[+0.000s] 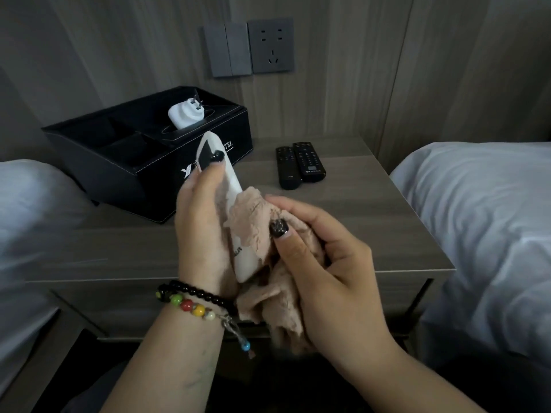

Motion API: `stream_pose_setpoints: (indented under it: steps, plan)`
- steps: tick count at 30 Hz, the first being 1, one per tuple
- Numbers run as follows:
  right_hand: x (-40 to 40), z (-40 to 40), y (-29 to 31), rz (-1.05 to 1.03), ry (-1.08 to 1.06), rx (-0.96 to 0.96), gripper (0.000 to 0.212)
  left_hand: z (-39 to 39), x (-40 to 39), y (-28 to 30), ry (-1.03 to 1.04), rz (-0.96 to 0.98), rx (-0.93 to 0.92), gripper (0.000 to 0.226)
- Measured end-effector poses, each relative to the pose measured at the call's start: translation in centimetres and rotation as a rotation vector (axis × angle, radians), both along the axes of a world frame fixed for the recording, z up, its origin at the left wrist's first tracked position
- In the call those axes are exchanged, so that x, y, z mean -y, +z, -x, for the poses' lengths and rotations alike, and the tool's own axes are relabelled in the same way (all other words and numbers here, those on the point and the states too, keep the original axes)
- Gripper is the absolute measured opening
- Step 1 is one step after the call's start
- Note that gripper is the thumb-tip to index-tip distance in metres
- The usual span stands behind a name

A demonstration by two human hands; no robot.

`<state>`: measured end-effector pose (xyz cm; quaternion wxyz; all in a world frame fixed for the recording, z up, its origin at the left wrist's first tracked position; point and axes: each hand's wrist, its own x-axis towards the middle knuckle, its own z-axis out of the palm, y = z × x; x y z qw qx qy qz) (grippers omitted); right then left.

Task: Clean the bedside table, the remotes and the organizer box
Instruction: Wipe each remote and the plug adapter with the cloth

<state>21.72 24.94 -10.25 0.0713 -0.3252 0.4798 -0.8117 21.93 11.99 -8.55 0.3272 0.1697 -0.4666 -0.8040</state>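
Note:
My left hand (202, 222) grips a slim white remote (229, 177), held upright above the bedside table (343, 222). A beige cloth (256, 225) is wrapped round the remote's lower half, and my right hand (325, 263) holds that cloth bunched against it. Two black remotes (299, 165) lie side by side on the table behind my hands. The black organizer box (119, 156) stands at the back left of the table, with a white plug adapter (186, 116) on its lid.
Beds with white sheets flank the table, one on the left (32, 216) and one on the right (483, 222). On the wooden wall behind are grey switches (228, 49) and a socket (270, 46).

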Motion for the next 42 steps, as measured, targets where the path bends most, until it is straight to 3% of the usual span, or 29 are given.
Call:
stream_pose_setpoints:
  steps: [3,5,10,13,14,16,22,28,32,35,38,42]
  plan:
    - [0.3,-0.9,-0.7,0.006,0.052,0.056,0.026,-0.6,-0.2,0.1,-0.108,-0.153,0.097,0.035]
    - [0.6,-1.5,-1.4,-0.019,0.046,0.086,0.026,-0.9,-0.1,-0.1,-0.114,-0.133,0.078,0.029]
    - [1.1,-1.9,-1.9,-0.08,-0.057,0.08,0.026,-1.8,-0.2,0.1,-0.175,0.003,0.012,0.056]
    - [0.7,-1.2,-1.1,-0.145,-0.079,0.104,0.029,-2.0,-1.4,0.0,-0.245,-0.013,-0.034,0.038]
    - [0.4,-0.8,-0.7,-0.171,-0.043,0.146,0.031,-1.7,-1.6,-0.3,-0.199,0.054,-0.024,0.032]
    - [-0.3,0.0,-0.1,-0.229,0.065,0.264,0.032,-0.8,-1.9,-0.4,-0.032,0.208,-0.005,0.041]
    - [-3.4,3.8,1.8,-0.294,0.317,0.461,0.028,3.1,-1.7,2.2,0.171,0.303,0.01,0.035]
    - [-6.5,8.3,2.1,-0.214,-0.021,0.472,0.026,7.9,-0.3,5.5,0.212,0.85,0.323,0.02]
    - [-8.1,10.5,1.4,-0.094,0.008,0.554,0.03,11.6,1.6,4.6,0.16,0.839,0.656,0.025]
    - [-8.4,11.2,0.9,-0.148,-0.05,0.528,0.022,12.7,2.7,3.3,0.107,0.852,0.874,0.031]
    - [-7.7,11.1,0.4,-0.092,0.073,0.615,0.03,13.1,3.4,2.0,0.137,0.935,1.002,0.021]
    - [-7.0,11.4,-0.2,-0.27,-0.085,0.529,0.026,13.7,3.9,0.4,0.212,0.993,1.108,0.035]
